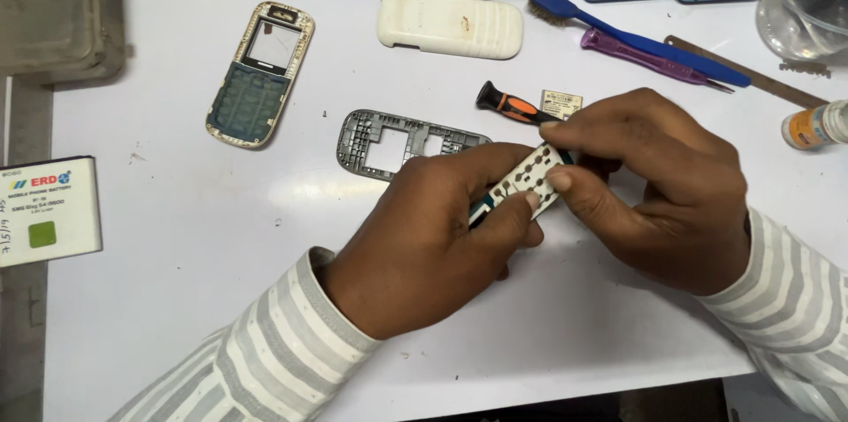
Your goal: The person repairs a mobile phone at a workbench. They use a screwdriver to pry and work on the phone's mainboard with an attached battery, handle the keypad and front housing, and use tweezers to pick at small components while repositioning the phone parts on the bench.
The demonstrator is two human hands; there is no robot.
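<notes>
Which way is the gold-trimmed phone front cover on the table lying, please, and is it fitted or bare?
Bare, lying flat: the front cover shows an empty screen window and keypad area, apart from both hands.

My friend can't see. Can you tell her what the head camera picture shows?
Two hands, left hand and right hand, hold a small white keypad sheet with dark dots over a white table. Nearby lie a grey plastic phone frame, a cream phone back cover and an orange-and-black screwdriver.

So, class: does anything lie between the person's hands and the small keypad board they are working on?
Nothing visible does. The left hand and the right hand both hold the keypad board directly, fingers pressed on its white face. The grey frame and screwdriver lie behind, on the white table.
</notes>
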